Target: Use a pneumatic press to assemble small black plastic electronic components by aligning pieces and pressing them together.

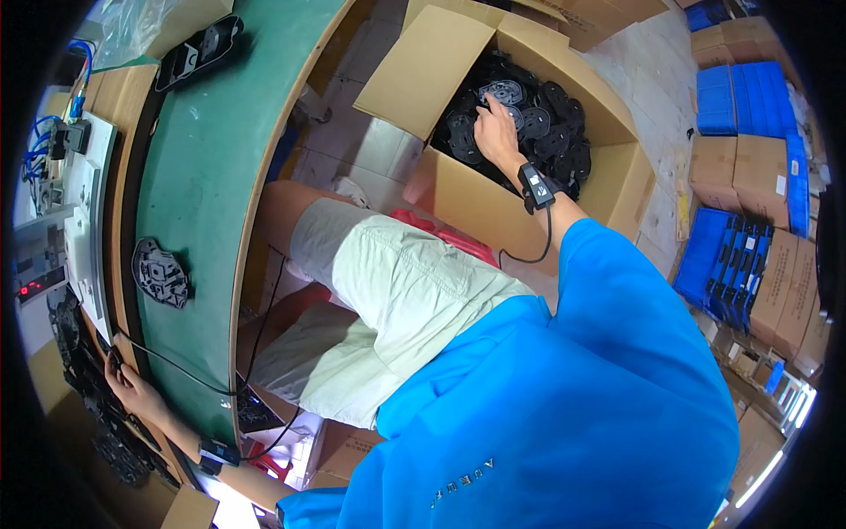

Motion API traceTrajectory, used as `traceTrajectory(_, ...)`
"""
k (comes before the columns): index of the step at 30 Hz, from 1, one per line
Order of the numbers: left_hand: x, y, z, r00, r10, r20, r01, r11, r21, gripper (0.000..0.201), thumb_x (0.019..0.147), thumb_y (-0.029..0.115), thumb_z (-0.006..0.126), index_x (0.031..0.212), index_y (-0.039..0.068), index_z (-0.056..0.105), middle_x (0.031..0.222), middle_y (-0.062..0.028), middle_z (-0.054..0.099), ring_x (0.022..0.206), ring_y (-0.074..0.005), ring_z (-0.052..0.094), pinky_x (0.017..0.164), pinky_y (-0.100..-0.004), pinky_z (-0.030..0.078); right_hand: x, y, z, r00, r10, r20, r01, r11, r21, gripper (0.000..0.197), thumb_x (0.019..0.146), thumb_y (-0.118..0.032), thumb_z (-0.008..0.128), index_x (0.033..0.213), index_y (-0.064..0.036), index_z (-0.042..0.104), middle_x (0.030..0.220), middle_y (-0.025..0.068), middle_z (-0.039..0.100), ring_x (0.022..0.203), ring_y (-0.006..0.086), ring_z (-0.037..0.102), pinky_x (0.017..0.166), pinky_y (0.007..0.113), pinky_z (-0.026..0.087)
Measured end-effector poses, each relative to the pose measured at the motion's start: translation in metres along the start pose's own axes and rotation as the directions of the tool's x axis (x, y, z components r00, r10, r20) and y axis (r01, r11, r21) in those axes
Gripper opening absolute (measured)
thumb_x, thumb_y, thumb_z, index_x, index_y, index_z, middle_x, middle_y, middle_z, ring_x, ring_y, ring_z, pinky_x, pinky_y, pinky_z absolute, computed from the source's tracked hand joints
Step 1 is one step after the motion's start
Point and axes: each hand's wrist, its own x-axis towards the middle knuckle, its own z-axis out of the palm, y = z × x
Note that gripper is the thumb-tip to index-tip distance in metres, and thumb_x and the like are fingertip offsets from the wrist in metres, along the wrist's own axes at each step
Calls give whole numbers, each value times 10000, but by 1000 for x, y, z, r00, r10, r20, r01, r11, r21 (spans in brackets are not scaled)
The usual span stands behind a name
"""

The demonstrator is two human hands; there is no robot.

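My right hand (498,132) reaches into an open cardboard box (493,196). Its fingertips are closed on the edge of an oval black plastic shell (504,92), which lies atop a heap of similar black shells (551,141). Far to the left, my left hand (134,394) rests by the wooden edge of the bench, fingers curled around a small dark thing that I cannot make out. Close to it is a pile of black moulded parts (75,353). A single black moulded part (160,273) lies on the green bench top (207,167).
A black tray-like part (201,55) sits at the bench's far end. Left of the bench stands a white device (84,212) with blue cables. A black cable (181,363) crosses the bench. Cartons (749,176) and blue bins (714,97) are stacked at the right.
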Motion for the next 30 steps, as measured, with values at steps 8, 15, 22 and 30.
traceTrajectory(8, -3, 7, -1, 1000, -27, -8, 27, 1000, 7, 351, 1089, 112, 530, 1408, -27, 576, 1343, -162, 658, 1160, -242, 662, 1005, -345, 512, 5, -14, -15, 987, 87, -134, -80, 995, 56, 408, 872, -80, 721, 1277, -46, 683, 1339, 181, 577, 1212, 388, 590, 1040, 511, 496)
traceTrajectory(15, -2, 2, 0, 1000, -22, -13, 22, 1000, -4, 350, 1090, 103, 526, 1409, -33, 572, 1349, -165, 655, 1174, -244, 656, 1021, -348, 508, 3, 3, -23, 994, 70, -83, -64, 995, 72, 290, 852, -39, 750, 1139, -65, 721, 1184, 131, 641, 1139, 359, 609, 989, 465, 530)
traceTrajectory(22, -4, 7, 1, 1000, -25, 2, 25, 1000, -17, 355, 1093, 87, 518, 1421, -43, 556, 1366, -178, 644, 1229, -263, 640, 1072, -364, 493, -32, -49, -96, 925, -235, -298, 301, 933, 198, 266, 855, 19, 727, 1103, -77, 731, 1140, 94, 629, 1059, 313, 617, 906, 424, 551)
traceTrajectory(30, 3, 2, 7, 1000, -17, 19, 17, 999, -38, 362, 1079, 108, 543, 1399, -58, 572, 1348, -186, 651, 1202, -263, 647, 1039, -359, 498, -60, -105, -158, 862, -372, -345, 460, 859, 224, 305, 797, 63, 761, 1074, -63, 756, 1143, 89, 637, 928, 265, 631, 838, 397, 565)
